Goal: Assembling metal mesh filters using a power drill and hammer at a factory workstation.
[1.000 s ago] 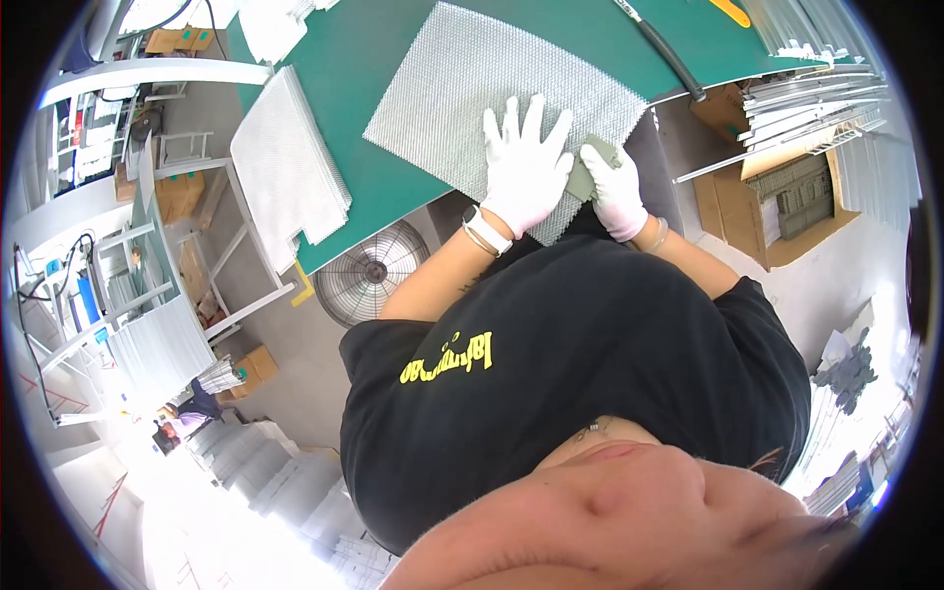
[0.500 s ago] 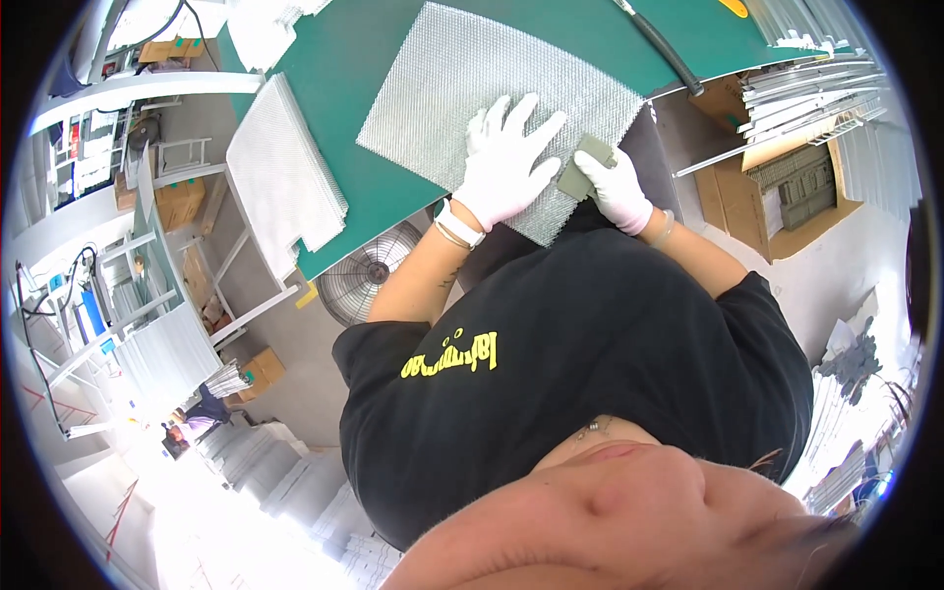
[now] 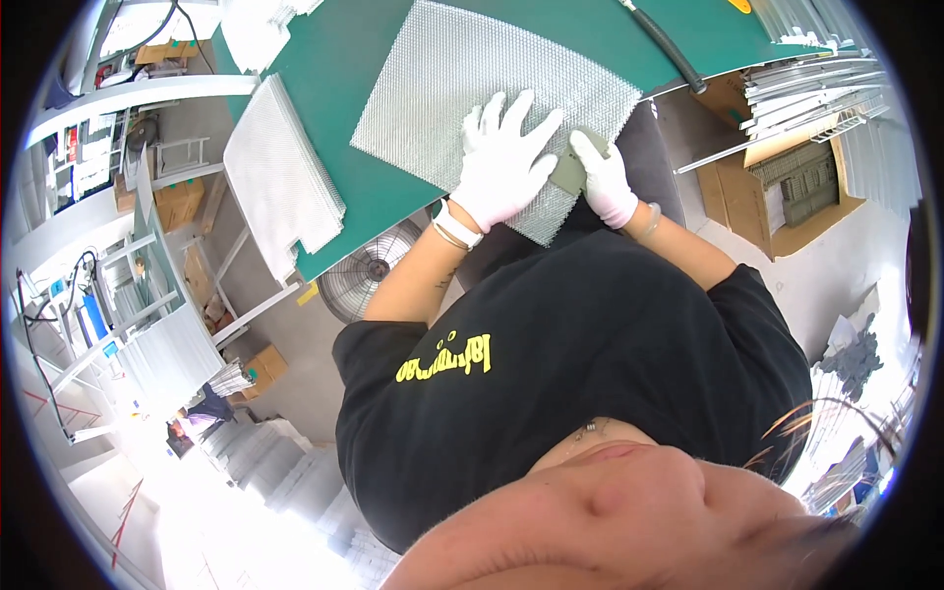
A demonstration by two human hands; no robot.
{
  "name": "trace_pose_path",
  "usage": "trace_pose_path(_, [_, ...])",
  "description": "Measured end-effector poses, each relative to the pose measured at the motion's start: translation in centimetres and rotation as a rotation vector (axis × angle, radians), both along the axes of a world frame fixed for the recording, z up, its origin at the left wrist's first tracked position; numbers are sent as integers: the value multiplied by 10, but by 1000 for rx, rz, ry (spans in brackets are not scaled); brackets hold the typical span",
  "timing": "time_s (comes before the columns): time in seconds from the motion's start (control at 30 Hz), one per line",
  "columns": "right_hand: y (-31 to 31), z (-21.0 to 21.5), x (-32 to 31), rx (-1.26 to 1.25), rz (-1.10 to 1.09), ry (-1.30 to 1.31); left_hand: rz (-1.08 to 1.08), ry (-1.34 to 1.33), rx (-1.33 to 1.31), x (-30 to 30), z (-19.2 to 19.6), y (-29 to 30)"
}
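Note:
A silvery mesh sheet (image 3: 433, 88) lies on the green tabletop (image 3: 344, 39), its near corner jutting past the edge toward my body. My left hand (image 3: 503, 162), in a white glove, rests flat on the sheet with its fingers spread. To its right, my gloved right hand (image 3: 606, 185) grips a flat grey-green block (image 3: 567, 175) against the sheet near its right edge. The thumb side of the right hand lies along the block, and the fingers under or behind it are partly hidden.
Stacked white mesh sheets (image 3: 280, 167) sit at the table's left edge. A black-handled tool (image 3: 669, 44) lies at the far right. Below right stands an open cardboard box (image 3: 733, 211) holding grey-green blocks, near metal strips (image 3: 816, 93). A round floor fan (image 3: 369, 275) stands below the table edge.
My right hand and the block have shifted slightly left and toward my body along the sheet. The left hand stays spread on the sheet, nearly in place.

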State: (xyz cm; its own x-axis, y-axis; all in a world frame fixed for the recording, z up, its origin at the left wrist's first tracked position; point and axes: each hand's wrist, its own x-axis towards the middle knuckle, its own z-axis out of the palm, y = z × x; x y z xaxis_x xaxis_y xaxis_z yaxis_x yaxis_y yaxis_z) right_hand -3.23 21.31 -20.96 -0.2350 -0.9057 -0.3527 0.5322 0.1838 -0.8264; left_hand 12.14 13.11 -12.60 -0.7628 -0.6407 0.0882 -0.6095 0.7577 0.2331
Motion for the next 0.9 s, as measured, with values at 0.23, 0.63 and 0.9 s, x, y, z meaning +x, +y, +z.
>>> trace_pose_path(0.23, [-14,30,-16,181,552,-67,-367,-39,-120,-3,-2,-72])
trace_pose_path(0.63, [114,-137,-253,456,-254,-25,-496,359,413,-25,-14,42])
trace_pose_path(0.9, [57,-40,-166,-15,85,-268,10,756,1305,-61,-159,87])
